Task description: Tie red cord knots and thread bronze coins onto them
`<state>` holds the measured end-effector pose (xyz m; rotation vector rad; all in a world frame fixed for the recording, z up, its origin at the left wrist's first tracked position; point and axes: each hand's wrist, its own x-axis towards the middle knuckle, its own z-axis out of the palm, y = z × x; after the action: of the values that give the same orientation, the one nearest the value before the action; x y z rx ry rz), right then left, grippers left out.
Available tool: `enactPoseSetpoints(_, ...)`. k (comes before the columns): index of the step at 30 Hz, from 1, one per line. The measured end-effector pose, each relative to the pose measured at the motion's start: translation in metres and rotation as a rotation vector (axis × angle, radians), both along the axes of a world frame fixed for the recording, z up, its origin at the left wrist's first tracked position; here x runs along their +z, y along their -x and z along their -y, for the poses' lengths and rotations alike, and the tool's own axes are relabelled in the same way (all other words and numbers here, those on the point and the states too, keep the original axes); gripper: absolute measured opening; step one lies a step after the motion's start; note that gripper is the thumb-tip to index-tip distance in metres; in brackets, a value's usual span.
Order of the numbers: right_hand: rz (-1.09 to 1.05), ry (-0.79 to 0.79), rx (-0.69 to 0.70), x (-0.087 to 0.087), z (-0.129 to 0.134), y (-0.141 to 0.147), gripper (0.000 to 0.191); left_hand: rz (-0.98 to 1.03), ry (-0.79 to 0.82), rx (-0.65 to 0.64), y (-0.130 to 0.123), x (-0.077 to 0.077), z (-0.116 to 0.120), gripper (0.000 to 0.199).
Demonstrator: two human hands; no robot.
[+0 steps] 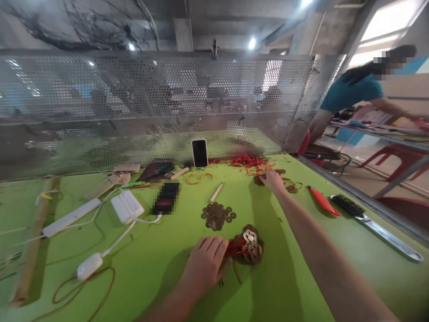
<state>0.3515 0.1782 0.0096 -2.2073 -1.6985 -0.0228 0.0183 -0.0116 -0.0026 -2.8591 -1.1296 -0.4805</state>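
My left hand [206, 261] rests palm down on the green table [161, 268], its fingers pressing the end of a bundle of brass holed coins tied with red cord [248, 247]. My right hand [273, 180] is stretched far out to the pile of red cords [250, 162] near the mesh wall, fingers curled on a cord or small piece there; what it grips is too small to tell. A loose heap of holed coins [217, 215] lies between the two hands.
A phone [199, 153] leans upright on the perforated metal screen [150, 103]. White power strip [71, 217], adapter [126, 206] and cables lie left. A red-handled cutter [322, 201] and a long blade [375, 223] lie right. Another person in a teal shirt [355, 91] works beyond the right edge.
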Motion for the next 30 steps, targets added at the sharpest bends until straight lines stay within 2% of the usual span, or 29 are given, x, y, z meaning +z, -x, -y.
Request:
enactPoseSetpoints(3, -0.015, 0.022, -0.009, -0.003, -0.005, 0.001, 0.025, 0.015, -0.034, 0.005, 0.001, 0.002, 0.001, 0.031)
enactPoseSetpoints(5, -0.029, 0.014, 0.013, 0.000, -0.008, 0.001, 0.023, 0.027, -0.051, 0.007, 0.001, 0.003, 0.002, 0.031)
enactPoseSetpoints(10, -0.096, -0.058, 0.178, 0.031, 0.002, 0.003, 0.020, 0.107, -0.103, -0.016, 0.003, 0.013, 0.005, 0.029)
enactPoseSetpoints(13, -0.135, -0.062, 0.347, 0.054, 0.037, 0.012, 0.022, 0.171, -0.138, -0.044, 0.005, 0.020, 0.008, 0.030)
enactPoseSetpoints(16, -0.180, 0.042, 0.605, 0.068, 0.094, 0.037, 0.017, 0.235, -0.200, -0.097, 0.006, 0.025, 0.014, 0.036)
enactPoseSetpoints(17, -0.219, 0.100, 0.754, 0.069, 0.115, 0.048, 0.018, 0.251, -0.224, -0.125, 0.006, 0.025, 0.016, 0.039)
enactPoseSetpoints(19, -0.233, 0.177, 0.920, 0.067, 0.151, 0.072, 0.020, 0.248, -0.246, -0.195, 0.005, 0.025, 0.020, 0.044)
enactPoseSetpoints(22, -0.080, 0.221, 1.005, 0.054, 0.184, 0.099, 0.021, 0.086, -0.169, -0.257, 0.000, 0.022, 0.022, 0.051)
enactPoseSetpoints(24, -0.019, 0.200, 1.026, 0.045, 0.186, 0.103, 0.019, -0.040, -0.103, -0.234, -0.003, 0.015, 0.021, 0.054)
enactPoseSetpoints(27, -0.081, 0.124, 0.985, 0.037, 0.160, 0.089, 0.015, -0.130, -0.061, -0.183, -0.005, 0.001, 0.019, 0.054)
enactPoseSetpoints(28, -0.108, 0.096, 0.919, 0.035, 0.145, 0.080, 0.016, -0.144, -0.057, -0.179, -0.005, -0.003, 0.018, 0.054)
enactPoseSetpoints(30, -0.088, 0.062, 0.681, 0.033, 0.110, 0.059, 0.016, -0.157, -0.059, -0.175, -0.005, -0.009, 0.018, 0.055)
